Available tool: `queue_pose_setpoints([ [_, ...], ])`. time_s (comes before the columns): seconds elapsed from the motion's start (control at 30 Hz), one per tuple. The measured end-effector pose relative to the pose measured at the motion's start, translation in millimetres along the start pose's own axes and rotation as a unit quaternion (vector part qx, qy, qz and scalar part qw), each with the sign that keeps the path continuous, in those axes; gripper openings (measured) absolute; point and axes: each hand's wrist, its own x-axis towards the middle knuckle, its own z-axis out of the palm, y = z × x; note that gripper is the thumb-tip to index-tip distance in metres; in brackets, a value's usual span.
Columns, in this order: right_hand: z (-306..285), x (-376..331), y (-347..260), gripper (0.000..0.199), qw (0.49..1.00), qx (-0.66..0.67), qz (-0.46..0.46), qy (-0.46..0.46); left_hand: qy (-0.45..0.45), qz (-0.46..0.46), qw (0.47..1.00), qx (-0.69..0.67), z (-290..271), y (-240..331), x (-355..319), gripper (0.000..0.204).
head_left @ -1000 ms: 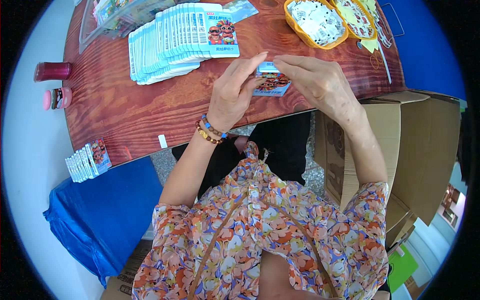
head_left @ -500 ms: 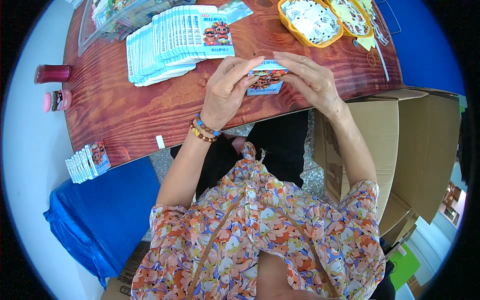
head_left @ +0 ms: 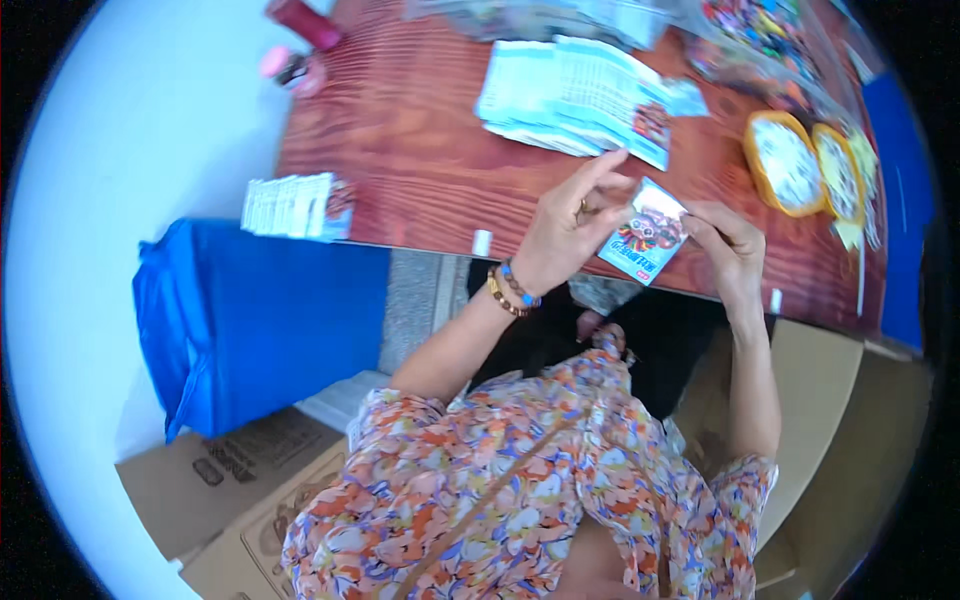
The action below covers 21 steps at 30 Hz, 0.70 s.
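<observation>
The view swings to the person's left, so the blue bag (head_left: pixel 265 320) beside the left hand (head_left: pixel 575 225) now fills far more of the picture. The small printed packet (head_left: pixel 645 243), which lay low and flat under both hands near the tabletop (head_left: pixel 420 160) edge, now stands lifted and tilted between them, its picture side open to view. The left hand no longer covers it; its fingers (head_left: pixel 600 170) spread upward and only the thumb side meets the packet's left edge. The right hand (head_left: pixel 728 245) now pinches the packet's right upper corner.
</observation>
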Motion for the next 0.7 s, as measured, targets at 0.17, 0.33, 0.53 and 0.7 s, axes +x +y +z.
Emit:
queue_pose_setpoints([
  [0.17, 92, 11, 22, 0.022, 0.924, 0.348, 0.158, 0.002, 0.008, -0.005, 0.970, 0.241, -56, 47, -30, 0.056],
  [0.33, 155, 38, 12, 0.027, 0.925, 0.326, 0.163, -0.103, 0.078, 0.038, 0.843, 0.531, -116, 66, -50, 0.049],
  [0.53, 138, 45, -8, 0.027, 0.990, 0.073, -0.026, -0.120, 0.195, 0.100, 0.661, 0.718, -229, 60, -70, 0.045],
  [0.7, 81, 43, 14, 0.029, 0.989, -0.091, -0.111, 0.015, 0.213, 0.048, 0.556, 0.802, -241, 50, -68, 0.054],
])
